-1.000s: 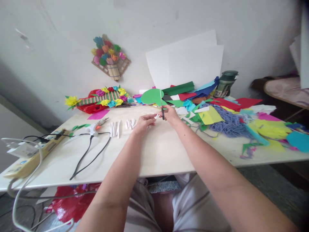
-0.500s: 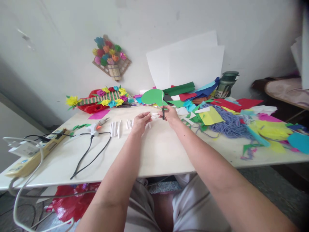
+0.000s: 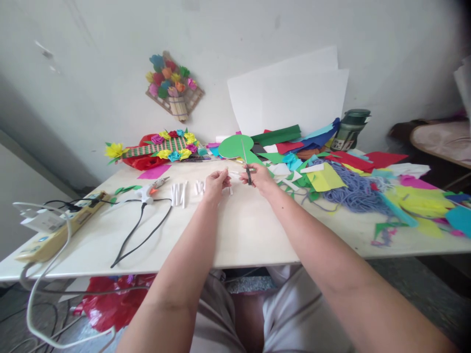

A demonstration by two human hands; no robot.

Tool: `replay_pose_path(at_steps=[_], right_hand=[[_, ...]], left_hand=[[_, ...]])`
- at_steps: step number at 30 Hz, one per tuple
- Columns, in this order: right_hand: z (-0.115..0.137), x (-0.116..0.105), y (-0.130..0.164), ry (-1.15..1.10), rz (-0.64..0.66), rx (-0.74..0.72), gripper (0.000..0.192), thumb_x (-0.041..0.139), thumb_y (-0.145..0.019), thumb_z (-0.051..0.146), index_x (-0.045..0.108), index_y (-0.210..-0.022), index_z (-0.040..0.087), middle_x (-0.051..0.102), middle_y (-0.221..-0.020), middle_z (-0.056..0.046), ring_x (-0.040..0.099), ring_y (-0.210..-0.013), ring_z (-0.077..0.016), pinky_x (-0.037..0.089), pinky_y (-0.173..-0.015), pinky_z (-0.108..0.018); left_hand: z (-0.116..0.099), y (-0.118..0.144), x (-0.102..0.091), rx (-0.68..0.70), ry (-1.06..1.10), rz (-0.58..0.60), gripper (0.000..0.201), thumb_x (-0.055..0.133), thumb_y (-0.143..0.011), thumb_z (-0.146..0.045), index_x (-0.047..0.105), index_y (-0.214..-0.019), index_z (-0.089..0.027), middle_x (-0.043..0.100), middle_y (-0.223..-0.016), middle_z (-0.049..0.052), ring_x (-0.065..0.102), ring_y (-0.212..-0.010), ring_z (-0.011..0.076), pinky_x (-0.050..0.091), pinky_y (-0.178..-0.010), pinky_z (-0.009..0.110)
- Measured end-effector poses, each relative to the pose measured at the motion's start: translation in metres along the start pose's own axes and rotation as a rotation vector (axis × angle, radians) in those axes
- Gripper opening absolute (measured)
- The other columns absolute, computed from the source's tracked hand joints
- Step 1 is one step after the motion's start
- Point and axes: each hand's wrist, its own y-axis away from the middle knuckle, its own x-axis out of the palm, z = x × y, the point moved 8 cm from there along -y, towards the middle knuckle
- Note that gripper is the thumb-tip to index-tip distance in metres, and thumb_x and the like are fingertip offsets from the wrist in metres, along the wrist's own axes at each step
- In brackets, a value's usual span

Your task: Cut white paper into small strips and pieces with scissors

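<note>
While my right hand (image 3: pixel 260 177) is gripping the scissors (image 3: pixel 246 165), handles hidden in my fist | my left hand (image 3: pixel 215 184) is pinching a small white paper strip (image 3: pixel 235 173) above the table (image 3: pixel 239 230) | blade gap too small to tell

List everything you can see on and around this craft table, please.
table: one, pale, across the middle
white paper rolls: several, white, on the table left of the hands
glue gun: one, white with orange tip, left of the rolls
power strip: one, yellowish, at the table's left edge
flower panel: one, multicoloured, at the back left
flower wall piece: one, multicoloured, on the wall
white sheets: a few, leaning on the wall
paper scraps: many, mixed colours, right half of the table
yarn: one heap, blue-grey, among the scraps
jar: one, dark green, at the back right
scissors: one pair, dark-handled, in the right hand
left hand: pinching a small white piece
right hand: holding the scissors
</note>
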Motion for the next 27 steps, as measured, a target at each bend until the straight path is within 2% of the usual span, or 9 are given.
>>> replay_pose_path(at_steps=[4,7,10,13,16,27], right_hand=[[0.000,0.006,0.003,0.014,0.051,0.011,0.026,0.071,-0.067,0.016,0.054,-0.086,0.016,0.058,-0.049,0.004,0.055,-0.039,-0.0071,0.030,-0.033,-0.012],[-0.001,0.007,0.004,0.003,0.060,0.014,0.025,0.071,-0.067,0.016,0.055,-0.086,0.015,0.059,-0.050,0.003,0.055,-0.039,-0.0071,0.033,-0.034,-0.013],[-0.002,0.006,0.003,-0.016,0.048,0.011,0.026,0.071,-0.068,0.019,0.054,-0.088,0.016,0.059,-0.050,0.003,0.054,-0.039,-0.0074,0.027,-0.031,-0.012],[-0.002,0.005,0.001,-0.026,0.047,-0.008,0.029,0.072,-0.067,0.021,0.054,-0.089,0.016,0.059,-0.049,0.003,0.055,-0.039,-0.0081,0.023,-0.030,-0.013],[-0.003,0.006,0.000,-0.036,0.062,-0.012,0.029,0.072,-0.066,0.021,0.054,-0.089,0.016,0.059,-0.049,0.003,0.054,-0.038,-0.0081,0.022,-0.029,-0.013],[-0.010,0.007,0.000,-0.134,0.095,0.085,0.029,0.069,-0.065,0.013,0.054,-0.090,0.014,0.063,-0.051,0.001,0.054,-0.038,-0.0083,0.022,-0.029,-0.014]], left_hand=[[0.001,-0.002,-0.004,0.007,-0.013,-0.019,0.038,0.074,-0.055,-0.046,0.055,-0.059,-0.013,0.056,-0.052,0.000,0.048,-0.043,0.0062,0.041,-0.046,0.021],[0.002,-0.001,-0.003,-0.018,0.058,-0.019,0.038,0.073,-0.058,-0.046,0.056,-0.061,-0.012,0.057,-0.054,0.001,0.051,-0.045,0.0068,0.043,-0.048,0.021],[0.002,0.001,0.003,-0.069,0.167,0.021,0.036,0.070,-0.063,-0.045,0.058,-0.067,-0.011,0.059,-0.059,0.002,0.056,-0.051,0.0083,0.047,-0.054,0.023],[0.003,0.003,0.008,-0.092,0.219,0.068,0.027,0.074,-0.062,-0.034,0.060,-0.070,-0.011,0.061,-0.060,0.002,0.058,-0.054,0.0084,0.049,-0.060,0.023],[0.003,0.004,0.008,-0.086,0.209,0.073,0.024,0.076,-0.059,-0.026,0.061,-0.070,-0.011,0.059,-0.056,0.000,0.057,-0.053,0.0076,0.050,-0.061,0.022],[-0.006,0.006,0.009,0.006,0.192,0.081,0.028,0.076,-0.057,-0.028,0.064,-0.076,-0.011,0.060,-0.060,0.000,0.057,-0.055,0.0074,0.047,-0.063,0.022]])
